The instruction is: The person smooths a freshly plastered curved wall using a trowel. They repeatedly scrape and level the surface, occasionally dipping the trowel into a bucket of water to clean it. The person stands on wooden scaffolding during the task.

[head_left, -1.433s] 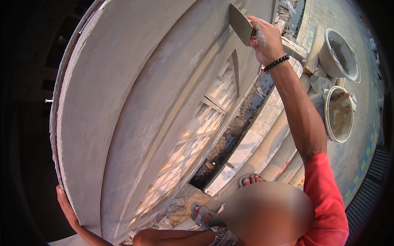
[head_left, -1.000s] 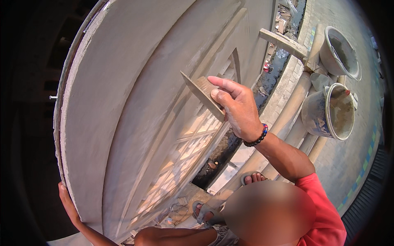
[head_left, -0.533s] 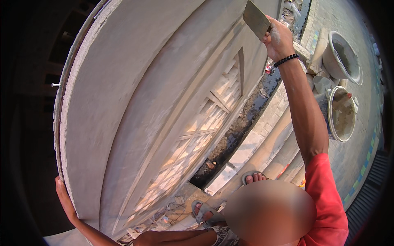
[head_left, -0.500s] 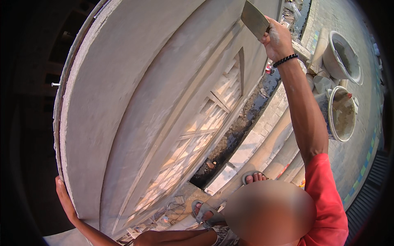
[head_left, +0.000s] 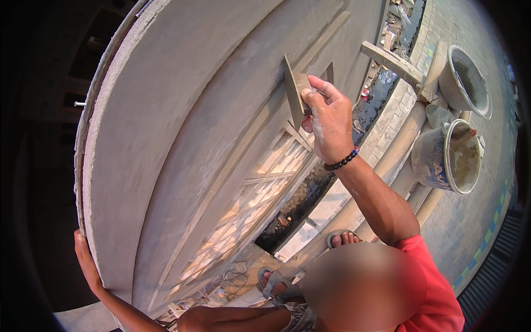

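Observation:
My right hand [head_left: 332, 119] grips a flat steel trowel [head_left: 293, 88], its blade held edge-on against or very near the grey plastered wall [head_left: 210, 110], above an opening with latticework [head_left: 260, 193]. Pale smears cover the back of this hand. My left hand [head_left: 86, 257] is wrapped over the rough outer edge [head_left: 102, 105] of the curved plastered surface at the far left, fingertips partly hidden behind it. A small bolt [head_left: 81, 103] sticks out from that edge higher up.
Below, my sandalled feet [head_left: 343, 239] rest among pale pipes [head_left: 404, 138] beside a ditch [head_left: 287, 221] holding dark water and rubble. At right, a basin [head_left: 466, 77] and a bucket [head_left: 442, 160], both containing grey material, stand near a short wooden beam [head_left: 387, 58] and paving [head_left: 475, 232].
Over the last half second my right hand has come down and to the left with the trowel, turning the blade edge-on. My left hand stays on the edge.

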Available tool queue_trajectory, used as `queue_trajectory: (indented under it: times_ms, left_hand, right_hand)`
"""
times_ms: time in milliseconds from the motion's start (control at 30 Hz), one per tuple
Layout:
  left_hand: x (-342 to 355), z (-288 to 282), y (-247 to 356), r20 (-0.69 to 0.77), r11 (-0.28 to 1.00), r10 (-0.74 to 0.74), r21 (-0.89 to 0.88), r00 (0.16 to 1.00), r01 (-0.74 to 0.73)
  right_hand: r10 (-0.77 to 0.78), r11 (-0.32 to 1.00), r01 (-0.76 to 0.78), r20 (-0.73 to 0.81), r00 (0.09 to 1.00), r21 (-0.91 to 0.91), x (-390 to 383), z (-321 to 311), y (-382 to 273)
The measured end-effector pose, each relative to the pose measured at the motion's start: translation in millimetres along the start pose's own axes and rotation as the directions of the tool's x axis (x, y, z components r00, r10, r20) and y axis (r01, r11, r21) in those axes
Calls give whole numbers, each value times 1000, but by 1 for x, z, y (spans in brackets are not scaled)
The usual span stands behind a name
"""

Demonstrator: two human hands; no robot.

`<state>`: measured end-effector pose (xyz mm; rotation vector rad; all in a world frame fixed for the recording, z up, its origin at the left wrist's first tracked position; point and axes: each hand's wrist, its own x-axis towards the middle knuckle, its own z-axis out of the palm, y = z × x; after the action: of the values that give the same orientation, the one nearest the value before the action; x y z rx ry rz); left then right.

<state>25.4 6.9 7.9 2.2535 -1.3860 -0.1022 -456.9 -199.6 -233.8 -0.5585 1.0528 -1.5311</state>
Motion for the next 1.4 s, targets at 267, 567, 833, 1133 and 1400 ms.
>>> queue_trajectory:
  times_ms: [267,567,833,1133,1400]
  left_hand:
    - [-1,2,11,82,987,93,123,992,-102]
    - [-1,7,19,40,984,83,153,996,-89]
    - [-1,4,15,43,984,52,166,998,-58]
    - [1,10,17,-11,982,64,180,998,-61]
    - [-5,10,21,-51,981,84,178,995,-74]
  right_hand:
    - [260,965,-235,311,914,-116,-73,-1,13]
    - [-124,992,123,51,991,28,35,-16,-16]
    - [55,998,-53,130,990,-19,-61,25,24]
    - [204,979,-186,396,895,-84,-191,75,99]
    - [408,774,-621,651,640,126,-172,16,69]
